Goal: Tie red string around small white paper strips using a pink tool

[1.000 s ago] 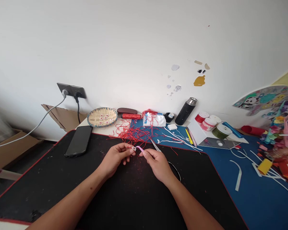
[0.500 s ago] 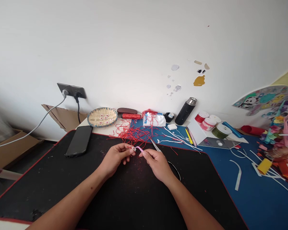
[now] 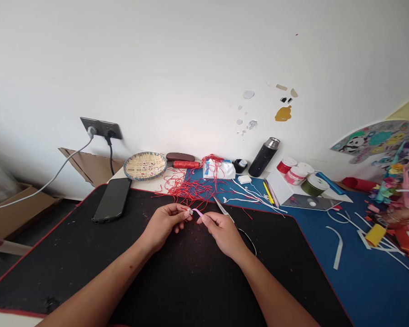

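Over the black mat, my left hand [image 3: 167, 221] pinches a small white looped cord knot [image 3: 190, 211] between thumb and fingertips. My right hand [image 3: 224, 232] is closed around slim pink tweezers [image 3: 198, 212] with a bent end. Their tip touches the white knot or lies right beside it; I cannot tell whether it grips the cord. Just behind my right hand lie scissors [image 3: 220, 205], blades pointing away and partly covered by the hand. A tangle of red cord pieces [image 3: 191, 188] lies beyond both hands.
A black phone [image 3: 112, 200] lies at left, near a woven basket [image 3: 127, 175] with small pieces in it. Along the wall are a red cord spool [image 3: 187, 165], a tissue pack [image 3: 225, 170], a black flask [image 3: 264, 157] and ribbon spools [image 3: 314, 185]. White cords [image 3: 252, 198] trail at right.
The two hands stay almost in place. The white knot has turned slightly at the left fingertips, and the tweezers' tip has shifted very little.
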`<state>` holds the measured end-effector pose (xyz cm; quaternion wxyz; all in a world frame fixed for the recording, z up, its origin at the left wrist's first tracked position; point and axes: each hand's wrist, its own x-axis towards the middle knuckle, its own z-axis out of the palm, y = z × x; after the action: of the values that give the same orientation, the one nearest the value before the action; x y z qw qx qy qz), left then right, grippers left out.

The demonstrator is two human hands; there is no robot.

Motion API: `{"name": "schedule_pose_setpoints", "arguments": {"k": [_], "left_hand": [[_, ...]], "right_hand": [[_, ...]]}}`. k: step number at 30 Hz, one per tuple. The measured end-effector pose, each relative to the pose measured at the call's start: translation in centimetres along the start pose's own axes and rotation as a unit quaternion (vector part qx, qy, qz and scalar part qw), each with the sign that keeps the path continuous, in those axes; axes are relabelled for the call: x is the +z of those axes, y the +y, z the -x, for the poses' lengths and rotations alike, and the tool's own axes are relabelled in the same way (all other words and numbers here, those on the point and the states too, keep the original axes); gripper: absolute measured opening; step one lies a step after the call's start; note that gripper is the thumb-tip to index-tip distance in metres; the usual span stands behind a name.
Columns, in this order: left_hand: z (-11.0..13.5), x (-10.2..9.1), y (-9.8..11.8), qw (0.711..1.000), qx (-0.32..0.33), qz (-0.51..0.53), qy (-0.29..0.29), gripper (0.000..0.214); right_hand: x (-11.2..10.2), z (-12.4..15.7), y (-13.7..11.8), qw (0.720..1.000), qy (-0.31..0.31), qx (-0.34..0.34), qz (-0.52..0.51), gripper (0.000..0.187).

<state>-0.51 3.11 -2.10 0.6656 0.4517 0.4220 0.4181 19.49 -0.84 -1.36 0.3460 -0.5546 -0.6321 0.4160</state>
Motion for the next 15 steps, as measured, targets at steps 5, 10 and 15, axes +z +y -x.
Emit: {"name": "schedule_pose_setpoints", "arguments": {"k": [5,10,15], "left_hand": [[-0.07,0.00,-0.07,1.000,0.000,-0.005,0.003,0.039],[0.01,0.02,-0.10,1.000,0.002,-0.007,0.005,0.038],[0.11,0.08,0.03,1.000,0.002,-0.018,0.010,0.036]], "right_hand": [[-0.03,-0.02,0.08,1.000,-0.002,0.002,0.008,0.039],[-0.12,-0.04,0.02,1.000,-0.008,0.007,0.013,0.038],[-0.08,0.09,-0.08,1.000,-0.010,-0.001,0.028,0.038]]}}
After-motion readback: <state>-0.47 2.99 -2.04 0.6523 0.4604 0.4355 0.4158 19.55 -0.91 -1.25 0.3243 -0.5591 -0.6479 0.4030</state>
